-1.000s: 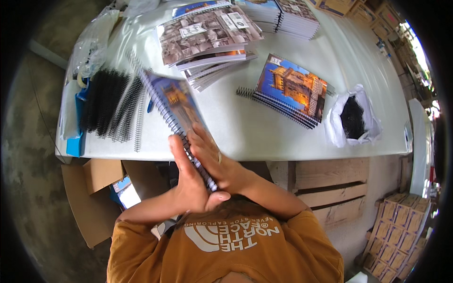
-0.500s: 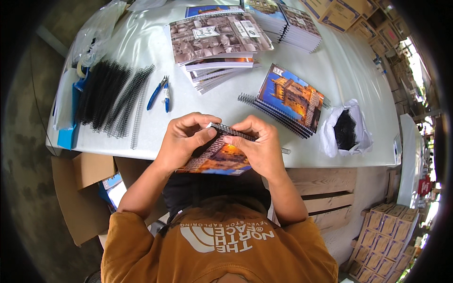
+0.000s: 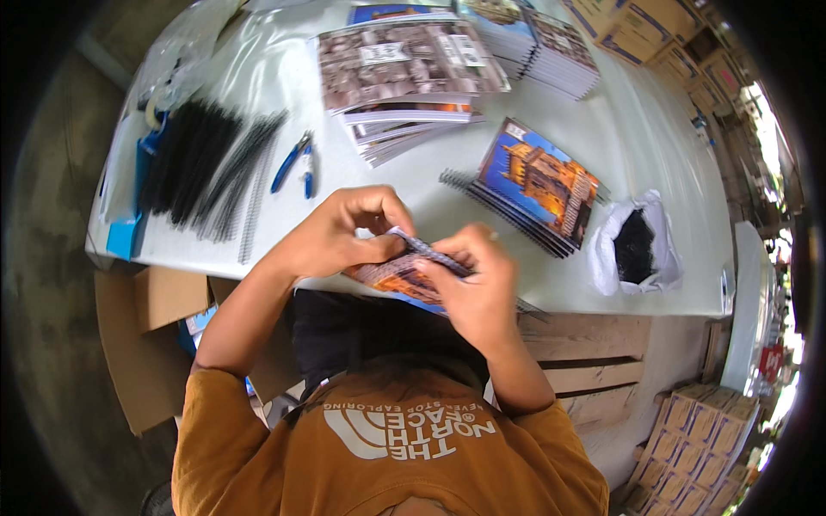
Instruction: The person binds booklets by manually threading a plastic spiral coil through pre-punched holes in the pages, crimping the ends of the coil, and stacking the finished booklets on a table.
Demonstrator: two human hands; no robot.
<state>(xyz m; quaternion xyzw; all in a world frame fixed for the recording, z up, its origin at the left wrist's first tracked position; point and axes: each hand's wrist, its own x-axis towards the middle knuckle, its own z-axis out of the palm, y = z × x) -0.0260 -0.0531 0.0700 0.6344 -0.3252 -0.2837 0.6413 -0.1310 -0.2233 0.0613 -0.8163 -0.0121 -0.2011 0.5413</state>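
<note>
White bag (image 3: 667,258) w/ black bits (image 3: 637,245)

The booklet (image 3: 404,273) is a thin stack of printed pages with a colourful cover, in orange, brown and blue tones. It is held at the near edge of the white table (image 3: 602,155), partly over the edge and above the person's lap. It lies almost flat, a little tilted, with its long side running from upper left to lower right. Along its upper edge runs a dark spiral binding (image 3: 430,249), which looks like black wire. Much of the cover is hidden, so only the middle part and the lower edge are seen.
</note>
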